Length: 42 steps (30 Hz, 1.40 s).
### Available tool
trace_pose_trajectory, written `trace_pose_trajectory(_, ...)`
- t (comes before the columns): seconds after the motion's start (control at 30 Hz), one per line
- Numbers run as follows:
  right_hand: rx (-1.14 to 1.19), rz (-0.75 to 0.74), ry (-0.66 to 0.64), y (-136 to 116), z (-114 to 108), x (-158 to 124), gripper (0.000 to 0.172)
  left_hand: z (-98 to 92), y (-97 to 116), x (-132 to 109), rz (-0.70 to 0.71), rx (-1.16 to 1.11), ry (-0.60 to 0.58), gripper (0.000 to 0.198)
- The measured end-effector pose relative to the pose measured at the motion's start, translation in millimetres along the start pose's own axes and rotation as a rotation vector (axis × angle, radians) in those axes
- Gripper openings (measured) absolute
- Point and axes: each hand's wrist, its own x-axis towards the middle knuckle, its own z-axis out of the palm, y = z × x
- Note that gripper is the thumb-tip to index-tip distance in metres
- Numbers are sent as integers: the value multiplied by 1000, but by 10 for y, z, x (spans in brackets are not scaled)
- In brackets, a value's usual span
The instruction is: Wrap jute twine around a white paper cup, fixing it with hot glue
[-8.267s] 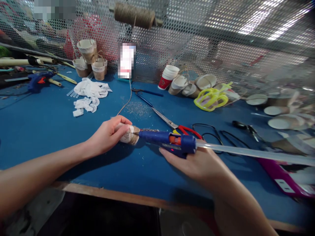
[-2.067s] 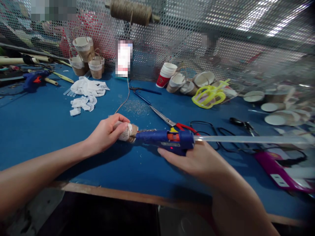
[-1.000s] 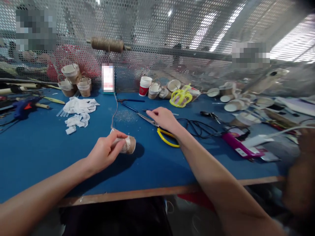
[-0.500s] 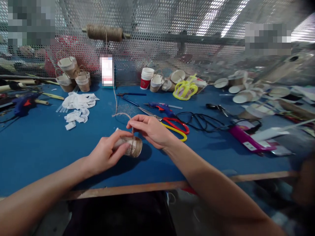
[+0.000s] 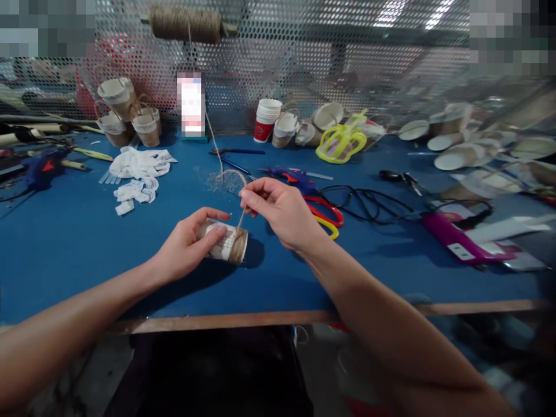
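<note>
My left hand (image 5: 186, 246) is wrapped round a small paper cup (image 5: 226, 243) lying on its side on the blue table (image 5: 65, 231); brown twine covers part of the cup's bottom end. My right hand (image 5: 280, 211) pinches the jute twine (image 5: 240, 220) just above the cup. From there the twine runs up to a spool (image 5: 186, 23) hung on the mesh wall. A blue glue gun (image 5: 289, 176) lies on the table behind my right hand, beside red and yellow scissors (image 5: 324, 217).
Twine-wrapped cups (image 5: 125, 113) and white paper scraps (image 5: 136, 171) sit at the back left, with a second glue gun (image 5: 39, 168) at the far left. Stacked paper cups (image 5: 267, 119), a yellow crown shape (image 5: 341, 142), black cable (image 5: 369, 202) and a magenta box (image 5: 456, 237) crowd the right. The wooden table edge (image 5: 260, 318) is close.
My right hand put the glue gun down behind the scissors and took hold of the twine. It has now pulled the twine taut over the cup, which my left hand has held throughout.
</note>
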Motion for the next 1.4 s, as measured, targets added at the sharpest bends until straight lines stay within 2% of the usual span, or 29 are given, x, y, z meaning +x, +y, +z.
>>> trace_pose_trajectory(0.4,-66,104,-18,19,36,-3,8,17,23,-69,178,224,23,20)
trace_pose_trajectory(0.73,-83,118,-69,79,36,-18,9,-3,27,-110,357,366,62,16)
trace_pose_trajectory(1.4,-132,177,-160,48,99,-77,13,-10,36,-209,467,479,149,16)
